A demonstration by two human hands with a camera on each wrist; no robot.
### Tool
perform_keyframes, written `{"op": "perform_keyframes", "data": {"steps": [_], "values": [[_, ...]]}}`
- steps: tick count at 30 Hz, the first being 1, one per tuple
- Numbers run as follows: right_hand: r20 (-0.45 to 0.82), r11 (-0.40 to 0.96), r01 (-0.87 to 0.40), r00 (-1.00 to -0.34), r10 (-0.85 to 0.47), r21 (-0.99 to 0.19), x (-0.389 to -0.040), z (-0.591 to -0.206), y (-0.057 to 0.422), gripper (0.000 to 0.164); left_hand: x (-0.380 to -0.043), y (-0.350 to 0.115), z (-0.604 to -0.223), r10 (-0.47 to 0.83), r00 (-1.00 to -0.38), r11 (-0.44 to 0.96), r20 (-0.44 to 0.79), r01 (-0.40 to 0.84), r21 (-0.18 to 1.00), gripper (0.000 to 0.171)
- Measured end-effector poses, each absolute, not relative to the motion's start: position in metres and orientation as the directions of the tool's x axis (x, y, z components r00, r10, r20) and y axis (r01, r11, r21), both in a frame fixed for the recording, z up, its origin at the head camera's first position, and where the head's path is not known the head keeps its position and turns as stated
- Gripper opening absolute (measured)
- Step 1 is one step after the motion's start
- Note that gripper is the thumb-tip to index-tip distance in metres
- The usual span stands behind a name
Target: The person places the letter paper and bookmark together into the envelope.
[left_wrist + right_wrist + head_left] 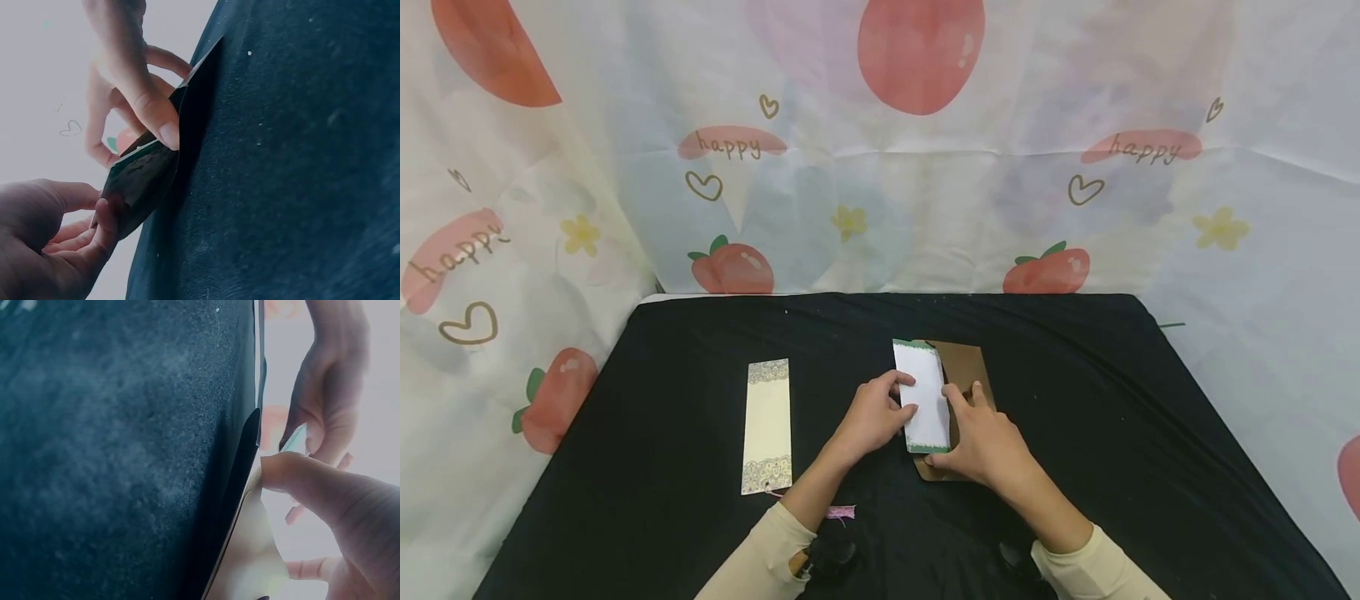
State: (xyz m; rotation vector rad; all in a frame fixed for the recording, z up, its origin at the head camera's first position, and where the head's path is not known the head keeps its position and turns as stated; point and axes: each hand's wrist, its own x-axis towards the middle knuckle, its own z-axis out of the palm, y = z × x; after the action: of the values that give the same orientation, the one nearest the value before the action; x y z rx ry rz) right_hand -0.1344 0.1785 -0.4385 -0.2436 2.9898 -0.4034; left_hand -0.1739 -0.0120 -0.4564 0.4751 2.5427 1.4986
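From the head view, the left hand (871, 417) pinches the left edge of a white card (924, 396) with green ends, its grip closed on it. The right hand (981, 442) holds a brown envelope (966, 367) beneath, on the black surface (1075, 400). A cream bookmark (767, 425) lies well apart at left.

In the left wrist view, fingers (156, 112) lift the card's edge.

In the right wrist view, the thumb (300, 475) presses the envelope (250, 562).
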Motion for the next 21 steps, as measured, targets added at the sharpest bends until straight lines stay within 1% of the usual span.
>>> {"op": "perform_keyframes", "data": {"steps": [5, 10, 12, 17, 21], "values": [[-0.097, 0.950, -0.148, -0.979, -0.180, -0.276, -0.132, -0.437, 0.177, 0.102, -0.174, -0.009, -0.458, 0.390, -0.921, 0.438, 0.002, 0.187, 0.879, 0.033], [-0.091, 0.947, -0.156, -0.978, -0.188, -0.280, -0.130, -0.435, 0.176, 0.100, -0.175, -0.007, -0.460, 0.398, -0.917, 0.427, 0.017, 0.202, 0.881, 0.036], [-0.082, 0.948, -0.159, -0.979, -0.188, -0.276, -0.130, -0.435, 0.175, 0.100, -0.174, -0.006, -0.463, 0.390, -0.920, 0.423, 0.032, 0.210, 0.881, 0.039], [-0.080, 0.949, -0.165, -0.978, -0.193, -0.270, -0.130, -0.435, 0.175, 0.099, -0.172, 0.000, -0.470, 0.341, -0.938, 0.439, 0.064, 0.219, 0.871, 0.055], [-0.084, 0.949, -0.168, -0.977, -0.196, -0.268, -0.130, -0.435, 0.174, 0.099, -0.171, 0.004, -0.473, 0.290, -0.953, 0.411, 0.094, 0.212, 0.887, 0.057]]}}
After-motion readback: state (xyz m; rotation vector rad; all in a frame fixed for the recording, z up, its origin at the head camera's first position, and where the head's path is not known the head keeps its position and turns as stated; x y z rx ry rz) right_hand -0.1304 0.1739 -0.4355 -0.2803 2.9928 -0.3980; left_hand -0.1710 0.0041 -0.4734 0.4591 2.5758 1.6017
